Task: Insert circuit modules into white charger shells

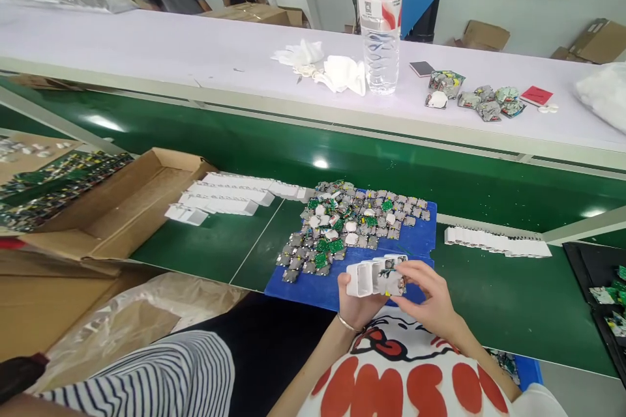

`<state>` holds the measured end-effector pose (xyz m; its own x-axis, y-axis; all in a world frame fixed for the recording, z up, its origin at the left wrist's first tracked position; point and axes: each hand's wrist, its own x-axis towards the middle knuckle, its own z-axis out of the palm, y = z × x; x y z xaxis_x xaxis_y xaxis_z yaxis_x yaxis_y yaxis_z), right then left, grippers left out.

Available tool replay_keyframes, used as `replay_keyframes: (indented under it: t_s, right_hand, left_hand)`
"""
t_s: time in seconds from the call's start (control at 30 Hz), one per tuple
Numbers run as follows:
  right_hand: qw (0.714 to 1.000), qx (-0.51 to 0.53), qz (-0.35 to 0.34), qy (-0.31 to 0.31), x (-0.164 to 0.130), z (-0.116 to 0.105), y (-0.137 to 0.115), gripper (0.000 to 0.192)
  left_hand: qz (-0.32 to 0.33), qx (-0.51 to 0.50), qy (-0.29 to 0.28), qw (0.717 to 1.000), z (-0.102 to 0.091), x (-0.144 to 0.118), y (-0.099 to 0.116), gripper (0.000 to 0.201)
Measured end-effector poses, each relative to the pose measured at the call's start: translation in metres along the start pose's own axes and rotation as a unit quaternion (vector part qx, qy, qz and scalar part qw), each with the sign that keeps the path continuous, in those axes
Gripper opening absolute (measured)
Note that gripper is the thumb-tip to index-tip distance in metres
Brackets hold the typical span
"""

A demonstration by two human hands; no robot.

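Green tabletop [513,300] carries a blue mat [303,292] piled with circuit boards [352,225]. Over its near edge, the left hand [359,308] curls round white boxes [364,279]; the right hand [435,296] pinches one board [391,283] at their right end.

Head-worn view, facing forward and down, bench [493,300] near

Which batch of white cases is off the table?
The batch in the left hand; the other batches rest on the green tabletop to either side.
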<state>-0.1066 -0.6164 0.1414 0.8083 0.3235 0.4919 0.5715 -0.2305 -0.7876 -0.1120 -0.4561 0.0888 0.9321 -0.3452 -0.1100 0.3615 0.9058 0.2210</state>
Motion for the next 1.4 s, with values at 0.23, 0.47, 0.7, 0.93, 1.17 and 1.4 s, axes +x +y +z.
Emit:
replay_keyframes:
  t_s: [0.23, 0.47, 0.7, 0.93, 1.17, 1.4]
  right_hand:
    - [0.998, -0.043, -0.053, 0.006, 0.001, 0.01, 0.002, 0.044]
    - [0.997, -0.066, -0.047, 0.004, 0.005, 0.014, 0.0, 0.042]
    - [0.993, -0.106, -0.031, -0.035, 0.003, 0.013, -0.008, 0.044]
    - [0.994, 0.006, 0.065, -0.088, 0.006, 0.012, -0.006, 0.047]
    - [0.985, 0.067, 0.124, -0.096, 0.024, 0.006, -0.003, 0.038]
    - [0.995, 0.064, 0.06, -0.049, 0.023, 0.003, -0.001, 0.038]
  left_hand:
    - [0.008, -0.002, -0.004, 1.0, 0.002, -0.003, 0.001, 0.044]
    - [0.02, 0.001, 0.007, 1.0, -0.001, -0.005, 0.004, 0.054]
    - [0.05, 0.053, 0.02, 0.997, -0.003, -0.003, 0.004, 0.055]
    - [0.02, 0.026, 0.032, 0.999, -0.01, -0.004, 0.0, 0.047]
    - [-0.029, -0.029, 0.041, 0.998, 0.0, -0.001, -0.001, 0.05]
    - [-0.035, -0.048, 0.023, 0.998, 0.007, -0.001, 0.0, 0.055]
